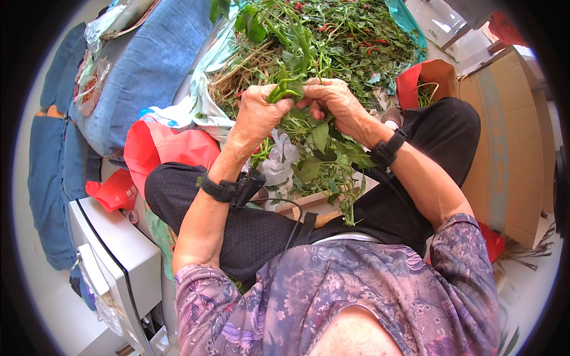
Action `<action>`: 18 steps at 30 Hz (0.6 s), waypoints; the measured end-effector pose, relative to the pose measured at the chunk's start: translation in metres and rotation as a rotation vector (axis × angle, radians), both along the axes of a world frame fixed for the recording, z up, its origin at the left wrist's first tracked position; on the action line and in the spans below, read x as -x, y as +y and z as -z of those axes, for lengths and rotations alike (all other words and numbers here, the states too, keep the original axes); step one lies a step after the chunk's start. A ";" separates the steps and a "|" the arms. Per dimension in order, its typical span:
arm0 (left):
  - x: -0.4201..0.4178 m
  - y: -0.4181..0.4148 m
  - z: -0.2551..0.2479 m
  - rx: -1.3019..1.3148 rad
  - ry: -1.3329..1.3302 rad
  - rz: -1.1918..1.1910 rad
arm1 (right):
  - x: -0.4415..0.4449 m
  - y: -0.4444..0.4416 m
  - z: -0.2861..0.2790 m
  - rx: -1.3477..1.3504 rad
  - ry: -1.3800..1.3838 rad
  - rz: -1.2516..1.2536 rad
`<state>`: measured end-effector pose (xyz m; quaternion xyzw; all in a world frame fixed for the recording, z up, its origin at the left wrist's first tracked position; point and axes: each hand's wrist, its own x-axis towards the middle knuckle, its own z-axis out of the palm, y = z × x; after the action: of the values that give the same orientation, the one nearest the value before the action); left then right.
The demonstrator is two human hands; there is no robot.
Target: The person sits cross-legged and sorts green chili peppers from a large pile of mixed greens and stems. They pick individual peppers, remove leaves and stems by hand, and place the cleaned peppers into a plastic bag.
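Note:
Several green chili peppers (283,90) are gripped in my left hand (262,109), their tips poking out above the thumb. Close beside it, my right hand (336,102) pinches among the stems and leaves of a chili plant (323,138). Its leafy part hangs down between my knees, and more green pods (305,46) stick up beyond my fingers. Leaves partly cover the right fingertips. Below my hands, a clear plastic bag (280,158) sits near a few green and red chilies (262,149).
Ahead lies a large heap of chili plants (356,44) on teal sheeting (403,20). A red bag (173,144) stands at my left knee, another red bag (407,84) at the right. A cardboard box (503,138) is at right, a white cabinet (120,240) at lower left.

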<state>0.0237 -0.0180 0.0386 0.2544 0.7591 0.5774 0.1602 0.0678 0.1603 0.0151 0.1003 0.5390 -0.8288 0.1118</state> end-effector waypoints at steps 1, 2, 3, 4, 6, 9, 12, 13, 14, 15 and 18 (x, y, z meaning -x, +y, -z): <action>-0.002 0.002 -0.001 -0.030 0.012 0.019 | -0.001 -0.002 -0.001 -0.004 -0.011 0.011; -0.004 0.003 -0.002 -0.060 0.023 0.037 | -0.002 -0.003 -0.003 -0.007 -0.022 0.022; -0.004 0.004 -0.004 -0.017 0.032 0.046 | -0.003 -0.003 -0.005 -0.013 -0.031 0.035; -0.004 0.006 -0.006 0.026 0.042 0.055 | -0.003 -0.002 -0.006 -0.020 -0.025 0.041; -0.002 0.008 -0.009 0.070 0.057 0.061 | -0.005 -0.002 -0.008 -0.065 0.007 0.054; -0.006 0.011 -0.015 0.047 -0.002 0.036 | -0.005 -0.004 -0.008 -0.129 0.046 0.047; -0.007 0.011 -0.020 0.066 0.002 0.014 | -0.004 -0.007 -0.004 -0.088 0.041 0.040; -0.007 0.012 -0.021 0.060 0.006 0.010 | -0.006 -0.007 -0.008 -0.088 0.033 0.040; -0.007 0.012 -0.022 0.026 -0.007 -0.028 | -0.003 -0.009 -0.007 -0.077 0.032 0.037; -0.008 0.017 -0.021 -0.008 -0.022 -0.055 | -0.002 -0.007 -0.005 -0.067 0.029 0.042; -0.007 0.021 -0.018 -0.014 -0.040 -0.091 | -0.004 -0.004 -0.010 -0.035 0.026 0.045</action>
<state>0.0305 0.0028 0.0567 0.2090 0.7626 0.5942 0.1470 0.0721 0.1568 0.0250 0.1034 0.5523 -0.8229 0.0844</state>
